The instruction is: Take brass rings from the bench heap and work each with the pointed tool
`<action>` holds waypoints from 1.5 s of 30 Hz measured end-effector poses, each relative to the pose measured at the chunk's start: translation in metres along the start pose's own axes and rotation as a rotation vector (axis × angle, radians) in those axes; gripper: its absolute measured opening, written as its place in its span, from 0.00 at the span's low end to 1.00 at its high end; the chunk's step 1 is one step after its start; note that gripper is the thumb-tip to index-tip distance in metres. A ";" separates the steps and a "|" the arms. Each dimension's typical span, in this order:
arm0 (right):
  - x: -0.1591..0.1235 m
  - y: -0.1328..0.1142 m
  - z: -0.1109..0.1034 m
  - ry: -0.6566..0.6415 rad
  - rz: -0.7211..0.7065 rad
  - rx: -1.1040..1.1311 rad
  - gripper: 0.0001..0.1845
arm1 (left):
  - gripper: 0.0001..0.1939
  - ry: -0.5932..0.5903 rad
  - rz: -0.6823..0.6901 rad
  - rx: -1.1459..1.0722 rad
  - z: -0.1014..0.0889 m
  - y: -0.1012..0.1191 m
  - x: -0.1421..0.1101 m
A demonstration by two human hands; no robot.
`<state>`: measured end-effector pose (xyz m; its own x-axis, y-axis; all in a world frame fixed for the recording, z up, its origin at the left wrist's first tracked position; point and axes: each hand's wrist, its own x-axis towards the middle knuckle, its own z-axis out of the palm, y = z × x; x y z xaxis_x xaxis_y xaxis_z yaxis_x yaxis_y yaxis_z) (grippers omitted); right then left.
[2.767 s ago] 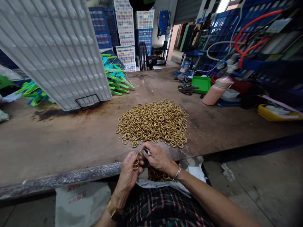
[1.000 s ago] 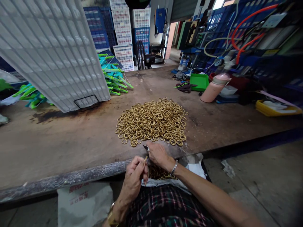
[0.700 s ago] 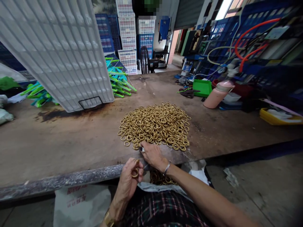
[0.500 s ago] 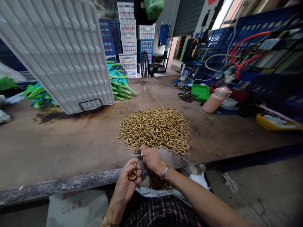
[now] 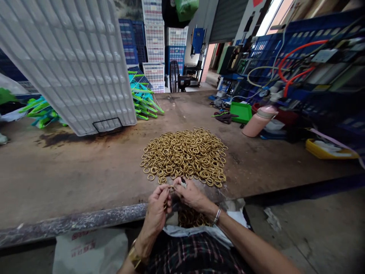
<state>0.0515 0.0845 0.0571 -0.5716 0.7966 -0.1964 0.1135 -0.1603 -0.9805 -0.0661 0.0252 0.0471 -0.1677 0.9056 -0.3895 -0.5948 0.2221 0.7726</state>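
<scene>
A heap of brass-coloured rings (image 5: 185, 152) lies on the brown tabletop, just beyond my hands. My left hand (image 5: 158, 207) is closed, pinching one ring (image 5: 171, 187) by its edge, while another ring (image 5: 165, 204) shows among its curled fingers. Opposite it, my right hand (image 5: 192, 195) is closed around a small black-and-white tool (image 5: 183, 183), whose kind I cannot make out. The right fingertips meet the pinched ring, or come very close to it. Below the table edge, more rings (image 5: 191, 217) lie in an opened white sack (image 5: 196, 231) at my lap.
To the left stands a tall ribbed translucent panel (image 5: 85, 68) on a black wire stand (image 5: 107, 125), with green and turquoise pieces (image 5: 144, 101) behind it. At right are a pink bottle (image 5: 259, 121), a green tray (image 5: 241, 112) and a yellow tray (image 5: 327, 149).
My right hand has drawn back from the heap's near edge to meet my left hand. My left hand has risen and turned, bringing a ring up between its fingertips.
</scene>
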 end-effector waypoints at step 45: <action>-0.006 -0.003 -0.004 0.043 -0.051 -1.236 0.13 | 0.18 -0.036 0.074 0.391 0.004 -0.007 0.008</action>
<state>0.0574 0.0827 0.0611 -0.5734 0.8081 -0.1348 0.7960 0.5105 -0.3252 -0.0601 0.0323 0.0403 -0.1668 0.9351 -0.3127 -0.2366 0.2699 0.9334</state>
